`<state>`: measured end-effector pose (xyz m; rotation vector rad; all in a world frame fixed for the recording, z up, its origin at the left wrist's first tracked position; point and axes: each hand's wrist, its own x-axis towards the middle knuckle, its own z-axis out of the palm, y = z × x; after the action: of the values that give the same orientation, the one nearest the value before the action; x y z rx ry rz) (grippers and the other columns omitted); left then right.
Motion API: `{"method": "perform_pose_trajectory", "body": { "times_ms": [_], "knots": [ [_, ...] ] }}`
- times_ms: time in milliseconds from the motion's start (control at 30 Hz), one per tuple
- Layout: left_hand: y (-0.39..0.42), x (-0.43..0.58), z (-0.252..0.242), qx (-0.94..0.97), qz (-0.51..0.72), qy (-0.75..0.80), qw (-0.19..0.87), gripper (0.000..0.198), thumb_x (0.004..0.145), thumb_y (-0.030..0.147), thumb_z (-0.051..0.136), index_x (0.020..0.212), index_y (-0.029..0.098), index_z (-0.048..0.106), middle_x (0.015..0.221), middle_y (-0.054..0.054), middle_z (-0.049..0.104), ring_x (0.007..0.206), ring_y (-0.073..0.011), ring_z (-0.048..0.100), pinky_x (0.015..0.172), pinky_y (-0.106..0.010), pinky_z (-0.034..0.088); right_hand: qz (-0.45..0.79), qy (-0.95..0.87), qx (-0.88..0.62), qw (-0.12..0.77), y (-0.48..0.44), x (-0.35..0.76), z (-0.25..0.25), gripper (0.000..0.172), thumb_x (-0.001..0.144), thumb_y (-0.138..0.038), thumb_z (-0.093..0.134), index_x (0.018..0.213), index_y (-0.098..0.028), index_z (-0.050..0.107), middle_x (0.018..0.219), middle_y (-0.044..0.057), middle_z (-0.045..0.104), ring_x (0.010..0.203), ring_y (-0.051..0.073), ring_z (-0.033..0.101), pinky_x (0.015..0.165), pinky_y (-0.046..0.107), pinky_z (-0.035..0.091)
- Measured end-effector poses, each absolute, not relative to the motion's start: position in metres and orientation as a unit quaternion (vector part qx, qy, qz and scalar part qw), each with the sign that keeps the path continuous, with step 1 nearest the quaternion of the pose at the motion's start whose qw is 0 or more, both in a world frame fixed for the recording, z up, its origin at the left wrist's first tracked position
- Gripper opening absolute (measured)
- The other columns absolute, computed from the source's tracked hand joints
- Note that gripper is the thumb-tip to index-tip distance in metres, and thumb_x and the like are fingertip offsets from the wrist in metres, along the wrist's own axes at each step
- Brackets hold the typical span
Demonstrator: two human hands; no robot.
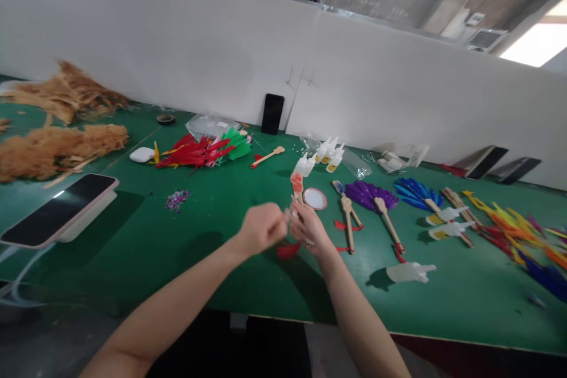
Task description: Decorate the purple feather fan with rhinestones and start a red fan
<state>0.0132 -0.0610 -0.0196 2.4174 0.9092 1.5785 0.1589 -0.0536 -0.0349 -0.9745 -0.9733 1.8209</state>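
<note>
My right hand (309, 225) is wrapped round a wooden fan handle (297, 182) whose flat top is orange-red, held upright over the green table. A red tassel (288, 250) shows below that hand. My left hand (264, 228) is closed just beside it, slightly smeared by motion; what its fingers pinch, if anything, is hidden. Right of my hands lie a round white lid with a reddish rim (315, 198), wooden handles with red tassels (348, 212) and a purple feather fan (372, 195). White glue bottles (305, 164) stand just behind the held handle.
Red and green feathers (199, 150), a small wooden handle (268, 156) and purple sequins (177, 201) lie to the left. A phone (59, 209), brown fibre (62, 147), a blue feather fan (415, 192), a lying glue bottle (410, 272) and colourful feathers (522, 230) also occupy the table.
</note>
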Motion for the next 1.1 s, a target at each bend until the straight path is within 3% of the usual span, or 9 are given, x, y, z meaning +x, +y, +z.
{"method": "perform_pose_trajectory", "body": {
  "times_ms": [133,233,400,500,733,867,1100],
  "knots": [
    [-0.038,-0.009,-0.016,0.575,0.612,0.478,0.257,0.041,0.094,0.037,0.041,0.058,0.019,0.035,0.051,0.005,0.033,0.047,-0.0078,0.032,0.047,-0.023,0.027,0.758,-0.395,-0.352,0.381,-0.058,0.157,-0.03,0.045,0.076,-0.063,0.059,0.067,-0.023,0.04,0.026,-0.016,0.025,0.019,0.004,0.015,0.025,0.017,0.014],
    [-0.029,-0.011,-0.019,0.54,0.582,0.467,0.39,0.046,0.09,0.049,0.047,0.058,0.019,0.035,0.051,0.007,0.03,0.046,-0.0068,0.029,0.046,-0.022,0.025,0.774,-0.4,-0.327,0.366,-0.064,0.153,-0.029,0.044,0.079,-0.061,0.058,0.067,-0.023,0.041,0.026,-0.016,0.025,0.018,0.004,0.015,0.025,0.017,0.014],
    [-0.035,0.004,-0.022,0.512,0.54,0.445,0.499,0.051,0.084,0.054,0.055,0.055,0.017,0.034,0.047,0.008,0.03,0.044,-0.0051,0.027,0.045,-0.02,0.024,0.796,-0.416,-0.291,0.33,-0.068,0.153,-0.032,0.041,0.084,-0.056,0.056,0.067,-0.021,0.045,0.026,-0.015,0.028,0.018,0.003,0.015,0.026,0.016,0.014],
    [-0.036,0.008,-0.022,0.475,0.541,0.443,0.534,0.054,0.081,0.056,0.057,0.052,0.017,0.035,0.044,0.008,0.029,0.042,-0.0044,0.026,0.044,-0.02,0.023,0.803,-0.424,-0.279,0.312,-0.07,0.151,-0.036,0.039,0.086,-0.053,0.054,0.067,-0.02,0.046,0.026,-0.015,0.03,0.018,0.003,0.015,0.025,0.015,0.014],
    [-0.034,0.007,-0.025,0.458,0.516,0.475,0.546,0.046,0.08,0.055,0.059,0.063,0.013,0.059,0.05,0.002,0.049,0.043,-0.0047,0.031,0.042,-0.021,0.021,0.799,-0.432,-0.285,0.306,-0.073,0.143,-0.04,0.037,0.09,-0.05,0.051,0.068,-0.02,0.046,0.027,-0.014,0.032,0.018,0.003,0.018,0.023,0.015,0.014],
    [-0.035,0.006,-0.027,0.499,0.518,0.445,0.534,0.042,0.084,0.052,0.056,0.067,0.014,0.057,0.049,0.005,0.043,0.044,-0.0047,0.033,0.043,-0.02,0.024,0.8,-0.43,-0.29,0.302,-0.072,0.146,-0.036,0.038,0.088,-0.051,0.052,0.066,-0.021,0.044,0.028,-0.014,0.03,0.018,0.004,0.018,0.022,0.015,0.014],
    [-0.033,0.005,-0.023,0.485,0.499,0.365,0.619,0.041,0.083,0.051,0.06,0.066,0.016,0.047,0.051,0.008,0.041,0.04,-0.0024,0.032,0.041,-0.018,0.025,0.775,-0.45,-0.312,0.316,-0.069,0.152,-0.031,0.039,0.086,-0.056,0.051,0.067,-0.022,0.042,0.027,-0.015,0.027,0.018,0.004,0.016,0.023,0.016,0.013]
  ]
}}
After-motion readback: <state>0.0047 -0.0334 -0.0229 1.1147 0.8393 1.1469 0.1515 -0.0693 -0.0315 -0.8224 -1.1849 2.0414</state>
